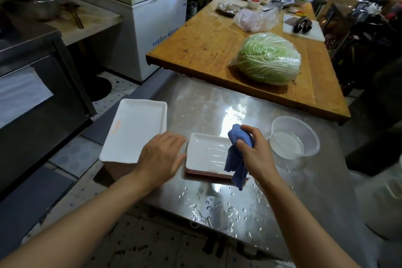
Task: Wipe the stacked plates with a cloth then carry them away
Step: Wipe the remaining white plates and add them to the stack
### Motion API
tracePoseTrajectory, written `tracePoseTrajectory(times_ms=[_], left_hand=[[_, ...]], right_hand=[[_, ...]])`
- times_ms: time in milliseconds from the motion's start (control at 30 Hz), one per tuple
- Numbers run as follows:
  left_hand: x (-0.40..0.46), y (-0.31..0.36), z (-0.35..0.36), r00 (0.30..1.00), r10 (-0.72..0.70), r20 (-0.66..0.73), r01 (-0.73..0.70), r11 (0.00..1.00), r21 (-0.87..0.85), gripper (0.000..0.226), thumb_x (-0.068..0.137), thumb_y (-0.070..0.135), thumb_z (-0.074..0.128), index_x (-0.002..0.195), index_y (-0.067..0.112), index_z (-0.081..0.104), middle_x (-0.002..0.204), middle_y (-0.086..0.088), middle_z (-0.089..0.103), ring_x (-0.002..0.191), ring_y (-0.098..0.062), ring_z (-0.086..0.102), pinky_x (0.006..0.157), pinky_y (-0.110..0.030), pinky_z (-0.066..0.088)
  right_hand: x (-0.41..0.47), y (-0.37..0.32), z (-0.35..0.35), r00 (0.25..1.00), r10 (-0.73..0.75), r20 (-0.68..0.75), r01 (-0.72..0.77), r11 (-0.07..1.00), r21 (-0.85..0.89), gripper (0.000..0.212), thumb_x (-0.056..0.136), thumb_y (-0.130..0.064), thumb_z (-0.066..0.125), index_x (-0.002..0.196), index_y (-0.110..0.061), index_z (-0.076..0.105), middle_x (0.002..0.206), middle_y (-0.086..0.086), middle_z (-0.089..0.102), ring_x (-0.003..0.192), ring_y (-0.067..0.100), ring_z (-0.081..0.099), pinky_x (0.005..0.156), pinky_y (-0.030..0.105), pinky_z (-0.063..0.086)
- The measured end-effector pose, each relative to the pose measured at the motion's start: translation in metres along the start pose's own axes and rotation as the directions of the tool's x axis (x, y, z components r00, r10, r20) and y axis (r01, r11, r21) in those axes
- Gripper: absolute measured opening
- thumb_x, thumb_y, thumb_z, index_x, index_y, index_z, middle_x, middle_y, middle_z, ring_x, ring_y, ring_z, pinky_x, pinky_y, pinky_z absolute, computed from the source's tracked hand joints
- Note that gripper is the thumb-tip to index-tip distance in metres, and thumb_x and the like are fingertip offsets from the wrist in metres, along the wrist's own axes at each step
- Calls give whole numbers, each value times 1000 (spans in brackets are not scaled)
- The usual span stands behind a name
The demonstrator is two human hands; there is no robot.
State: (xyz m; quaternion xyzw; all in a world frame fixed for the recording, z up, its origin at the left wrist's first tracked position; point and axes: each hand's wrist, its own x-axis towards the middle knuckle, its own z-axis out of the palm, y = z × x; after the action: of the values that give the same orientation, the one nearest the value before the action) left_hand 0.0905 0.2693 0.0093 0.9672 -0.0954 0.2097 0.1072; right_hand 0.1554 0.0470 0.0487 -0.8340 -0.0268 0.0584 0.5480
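A low stack of white rectangular plates (206, 154) with pink undersides lies on the wet steel table (217, 202); its top plate looks wet. A taller stack of the same plates (134, 128) stands to its left at the table's corner. My right hand (252, 150) grips a blue cloth (237, 154), which hangs over the right edge of the low stack. My left hand (161, 156) hovers flat, fingers straight, between the two stacks, partly over the tall stack's near corner and by the low stack's left edge. It holds nothing.
A clear plastic bowl (293, 137) with water stands right of the low stack. Water drops lie on the table's near edge. Beyond is a wooden table (206, 45) with a wrapped cabbage (269, 59), bags and bowls. A chest freezer (156, 17) stands at the back left.
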Motion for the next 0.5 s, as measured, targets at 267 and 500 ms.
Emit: tracePoseTrajectory(times_ms=[267,500], left_hand=[[28,37,86,678,-596,430,683,728,-67,53,90,29,55,136,10,36,139,-13,38,127,-32,39,100,-42,37],[31,21,121,544,-710,448,802,597,-27,37,91,22,56,122,3,47,122,-18,56,112,-37,52,92,-43,46]], right_hand=[[10,35,-35,997,69,-34,-69,997,23,31,92,-12,52,119,-27,50,98,-23,53,89,-5,55,71,11,40],[21,62,-57,991,116,-67,-113,993,42,30,91,-11,53,114,-30,51,94,-27,53,84,-12,54,69,9,39]])
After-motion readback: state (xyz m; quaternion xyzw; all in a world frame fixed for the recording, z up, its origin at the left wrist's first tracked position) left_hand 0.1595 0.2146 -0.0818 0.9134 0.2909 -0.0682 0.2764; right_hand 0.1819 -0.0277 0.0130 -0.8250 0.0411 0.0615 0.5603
